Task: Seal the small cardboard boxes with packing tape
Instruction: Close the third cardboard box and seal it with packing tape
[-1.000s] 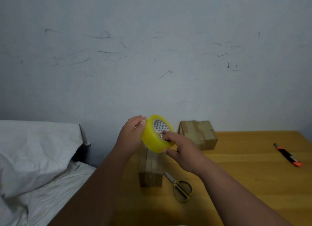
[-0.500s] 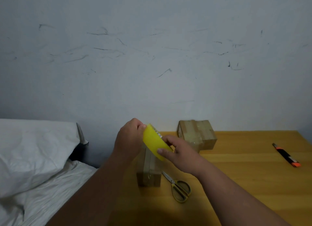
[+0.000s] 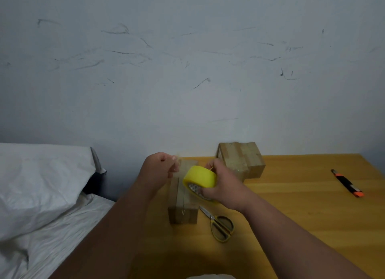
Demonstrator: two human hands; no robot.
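Observation:
My right hand (image 3: 224,186) grips a yellow roll of packing tape (image 3: 200,177) just above a small cardboard box (image 3: 181,205) near the table's left edge. My left hand (image 3: 160,166) is to the left of the roll and pinches the clear tape end, a short strip stretched between hand and roll over the box. A second cardboard box (image 3: 242,157), with tape on its top, stands behind by the wall, partly hidden by my right hand.
Yellow-handled scissors (image 3: 220,224) lie on the wooden table (image 3: 302,205) just right of the near box. An orange and black utility knife (image 3: 346,184) lies at the far right. A white pillow and bedding (image 3: 41,191) are left of the table.
The hands have come apart: my left hand pulled the tape end away to the left while my right hand turned the roll and lowered it over the near box.

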